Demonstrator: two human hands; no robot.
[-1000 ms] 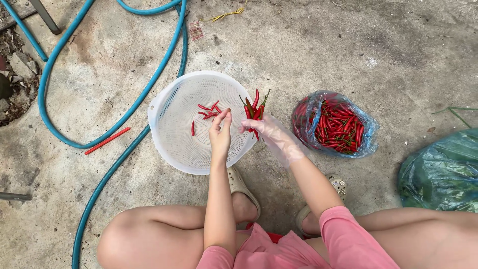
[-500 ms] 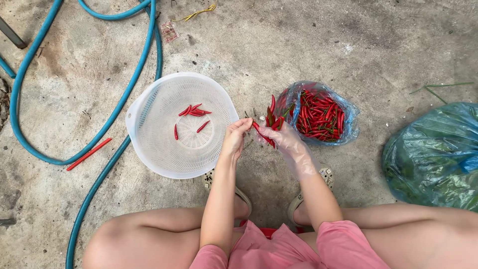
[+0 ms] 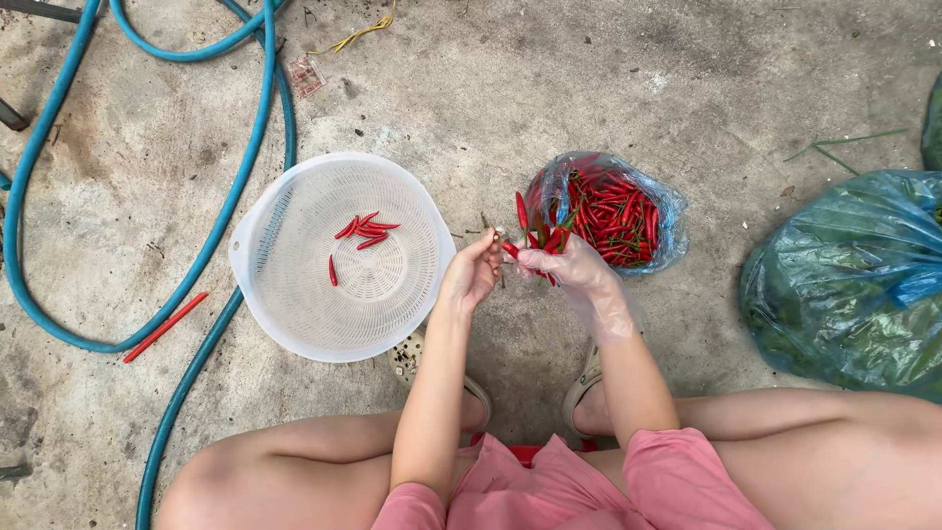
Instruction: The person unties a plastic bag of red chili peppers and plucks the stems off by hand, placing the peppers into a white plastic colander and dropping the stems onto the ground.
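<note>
The right hand [image 3: 579,270], covered by a thin clear glove, is closed around a small bunch of red chillies [image 3: 538,236] whose tips stick up past its fingers. The bare left hand [image 3: 473,273] sits just to its left, fingertips pinched together on the end of one chilli at the edge of that bunch, so the two hands nearly touch. Just beyond the right hand, almost against the held bunch, lies an open clear plastic bag [image 3: 663,211] heaped with more red chillies. To the left of the left hand, close beside it, stands a round white plastic colander [image 3: 294,294] with a handful of loose chillies [image 3: 363,232] lying apart on its bottom. Nothing lies between the hands and either container. Farther left, past the colander, a blue hose [image 3: 265,108] loops over the concrete ground [image 3: 491,88], with a thin red stick [image 3: 165,327] beside it. Well off to the right of the right hand lies a large blue-green plastic bag [image 3: 844,285] filled with greenery.
</note>
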